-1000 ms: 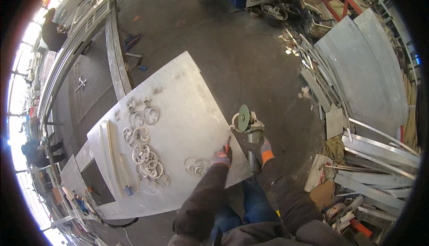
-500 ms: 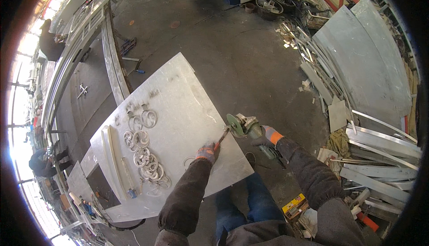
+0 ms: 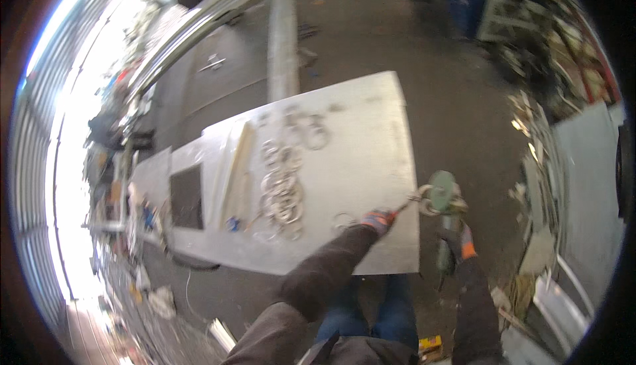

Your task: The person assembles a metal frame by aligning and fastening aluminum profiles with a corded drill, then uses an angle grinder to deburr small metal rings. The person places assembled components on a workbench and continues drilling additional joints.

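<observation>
My right hand [image 3: 459, 240], in an orange and dark glove, grips a green angle grinder [image 3: 442, 222] whose round disc [image 3: 442, 191] sits just off the right edge of the metal sheet [image 3: 358, 153]. In my left hand [image 3: 379, 220], also gloved, is a thin tool that holds a small metal ring [image 3: 421, 199] against the disc. Several more metal rings [image 3: 283, 189] lie heaped in the middle of the sheet, and one ring [image 3: 343, 221] lies close to my left hand.
A long pale strip [image 3: 237, 169] and a dark square cut-out [image 3: 186, 197] are on the sheet's left part. A metal beam [image 3: 283, 40] runs away behind it. Sheet offcuts and scrap [image 3: 563, 186] are piled on the floor at right; clutter lines the left side.
The view has swung, so the sheet now lies wider across the picture. My left hand has moved right to the sheet's edge, bringing the ring up to the grinder disc.
</observation>
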{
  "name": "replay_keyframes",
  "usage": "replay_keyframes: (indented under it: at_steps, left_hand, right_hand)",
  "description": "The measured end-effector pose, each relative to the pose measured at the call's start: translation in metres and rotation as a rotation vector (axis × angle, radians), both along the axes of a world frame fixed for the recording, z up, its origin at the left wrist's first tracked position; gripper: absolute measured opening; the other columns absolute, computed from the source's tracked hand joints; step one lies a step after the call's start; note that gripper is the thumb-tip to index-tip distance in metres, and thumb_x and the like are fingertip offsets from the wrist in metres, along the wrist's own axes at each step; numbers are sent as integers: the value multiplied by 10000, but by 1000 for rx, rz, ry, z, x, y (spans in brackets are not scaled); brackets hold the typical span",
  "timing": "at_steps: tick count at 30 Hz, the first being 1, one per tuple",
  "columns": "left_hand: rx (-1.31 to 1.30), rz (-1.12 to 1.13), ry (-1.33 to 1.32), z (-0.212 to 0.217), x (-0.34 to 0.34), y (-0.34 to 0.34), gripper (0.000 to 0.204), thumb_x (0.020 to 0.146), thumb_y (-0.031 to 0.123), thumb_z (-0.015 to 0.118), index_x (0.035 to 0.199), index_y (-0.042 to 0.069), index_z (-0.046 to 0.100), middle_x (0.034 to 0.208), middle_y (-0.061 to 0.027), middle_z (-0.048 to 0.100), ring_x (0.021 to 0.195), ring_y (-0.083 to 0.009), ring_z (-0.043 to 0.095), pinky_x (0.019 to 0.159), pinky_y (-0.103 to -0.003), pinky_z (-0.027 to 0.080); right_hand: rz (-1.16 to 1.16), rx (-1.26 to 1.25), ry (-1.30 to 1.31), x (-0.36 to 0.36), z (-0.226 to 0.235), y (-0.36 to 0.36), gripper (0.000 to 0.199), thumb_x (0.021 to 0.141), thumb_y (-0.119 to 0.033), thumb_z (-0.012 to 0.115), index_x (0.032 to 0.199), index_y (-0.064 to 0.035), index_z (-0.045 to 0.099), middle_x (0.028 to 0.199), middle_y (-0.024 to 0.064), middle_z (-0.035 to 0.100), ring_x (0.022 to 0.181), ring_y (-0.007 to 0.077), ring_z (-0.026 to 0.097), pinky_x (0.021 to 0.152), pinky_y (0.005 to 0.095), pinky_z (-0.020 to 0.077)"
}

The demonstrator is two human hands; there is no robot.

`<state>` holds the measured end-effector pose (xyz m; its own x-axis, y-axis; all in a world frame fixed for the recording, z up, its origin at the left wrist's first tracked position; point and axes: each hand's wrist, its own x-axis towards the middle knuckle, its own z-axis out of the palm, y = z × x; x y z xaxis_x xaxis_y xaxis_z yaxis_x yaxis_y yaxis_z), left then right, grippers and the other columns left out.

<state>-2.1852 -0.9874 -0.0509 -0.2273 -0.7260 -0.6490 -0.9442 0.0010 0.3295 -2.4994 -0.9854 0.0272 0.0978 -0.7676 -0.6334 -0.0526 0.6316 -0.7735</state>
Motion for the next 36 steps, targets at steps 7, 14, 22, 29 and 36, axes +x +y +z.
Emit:
replay_keyframes:
  at_steps: [7, 14, 22, 29, 36]
  left_hand:
    - [-3, 301, 84, -1, -38, 42, 471, 1024, 452, 370, 1357, 176, 555, 1086, -188, 691, 1039, -393, 641, 897, -499, 498]
    - [19, 560, 296, 21, -19, 39, 510, 1005, 472, 421, 1387, 149, 523, 1108, -192, 688, 1068, -397, 642, 892, -504, 501]
    - [-190, 1060, 32, 49, 129, 136, 470, 959, 550, 465, 1129, 142, 623, 1160, -240, 655, 1102, -444, 609, 932, -558, 472]
    - [-531, 874, -155, 139, 151, 188, 823, 874, 597, 599, 1447, 54, 366, 1455, -222, 430, 1326, -420, 423, 1054, -524, 399]
    - [-78, 963, 996, 190, 161, 280, 693, 902, 521, 658, 1390, 55, 502, 1356, -188, 566, 1273, -304, 520, 1076, -419, 395]
  right_hand:
    - [-123, 13, 30, -28, 8, 84, 373, 933, -247, 637, 1208, -8, 559, 1091, 156, 613, 880, 275, 634, 735, 421, 537]
    - [-209, -16, 14, -26, 0, 126, 407, 962, -320, 618, 1226, -19, 545, 1180, 166, 589, 1010, 280, 616, 851, 433, 535]
    - [-24, -188, -421, 68, 39, 130, 331, 962, -354, 583, 991, -25, 600, 947, 133, 629, 866, 266, 637, 772, 406, 542]
    - [219, -84, -368, 229, 96, 117, 314, 936, -343, 600, 962, -30, 603, 881, 126, 638, 806, 266, 644, 734, 410, 550]
    - [332, -1, -321, 377, 145, 140, 302, 899, -314, 635, 1004, -35, 588, 871, 129, 638, 772, 273, 647, 710, 425, 559]
